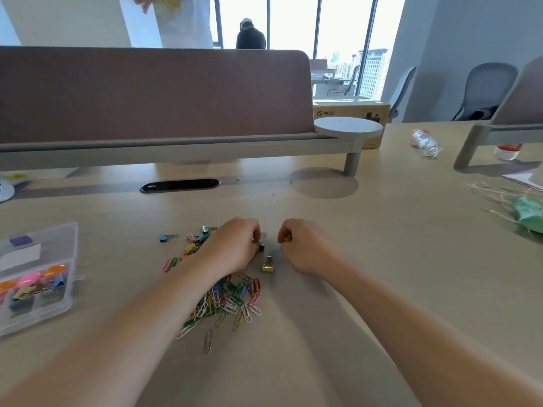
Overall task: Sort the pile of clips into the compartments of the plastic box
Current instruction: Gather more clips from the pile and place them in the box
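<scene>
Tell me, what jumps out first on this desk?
The bright heap of coloured paper clips in the middle of the pale desk draws the eye first. Over and just beyond it two hands work close together, the left hand pinching a small dark clip, the right hand a yellow clip. At the far left sits the clear plastic box, some compartments already holding colourful clips.

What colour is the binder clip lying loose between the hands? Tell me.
The clip is yellow with metal handles; the head view shows it.
</scene>
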`<state>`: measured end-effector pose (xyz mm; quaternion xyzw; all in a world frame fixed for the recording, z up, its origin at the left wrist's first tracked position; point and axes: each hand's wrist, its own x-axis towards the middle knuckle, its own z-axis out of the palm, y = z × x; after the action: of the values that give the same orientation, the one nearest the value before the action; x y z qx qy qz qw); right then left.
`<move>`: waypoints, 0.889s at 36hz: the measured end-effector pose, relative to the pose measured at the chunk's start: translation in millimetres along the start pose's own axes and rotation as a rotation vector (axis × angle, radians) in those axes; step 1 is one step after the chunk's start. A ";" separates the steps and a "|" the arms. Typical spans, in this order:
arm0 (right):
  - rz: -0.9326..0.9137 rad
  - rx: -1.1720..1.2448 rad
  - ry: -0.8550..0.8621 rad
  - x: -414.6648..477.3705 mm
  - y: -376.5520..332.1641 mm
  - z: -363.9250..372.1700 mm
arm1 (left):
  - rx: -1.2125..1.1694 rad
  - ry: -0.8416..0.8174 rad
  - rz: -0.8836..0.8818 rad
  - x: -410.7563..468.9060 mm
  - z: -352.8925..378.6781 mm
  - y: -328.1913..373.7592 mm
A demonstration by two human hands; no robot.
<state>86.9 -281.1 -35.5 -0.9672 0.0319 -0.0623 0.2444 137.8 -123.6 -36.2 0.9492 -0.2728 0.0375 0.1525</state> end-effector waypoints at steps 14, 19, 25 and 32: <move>-0.035 -0.131 -0.137 -22.8 -15.7 -4.3 | 0.012 -0.056 -0.005 -11.5 -2.0 5.9; -0.052 -0.171 -0.107 -28.9 -19.3 -2.4 | 0.045 -0.077 -0.017 -16.3 -5.7 6.6; -0.040 -0.214 -0.061 -32.6 -25.8 1.8 | 0.069 -0.135 0.018 -24.0 -16.3 7.4; -0.008 -0.214 -0.051 -32.1 -25.4 1.9 | 0.124 -0.114 0.041 -29.4 -19.7 3.5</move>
<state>56.2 -254.9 -28.4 -0.9891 0.0283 -0.0348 0.1401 111.2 -105.5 -21.1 0.9516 -0.2974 0.0035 0.0770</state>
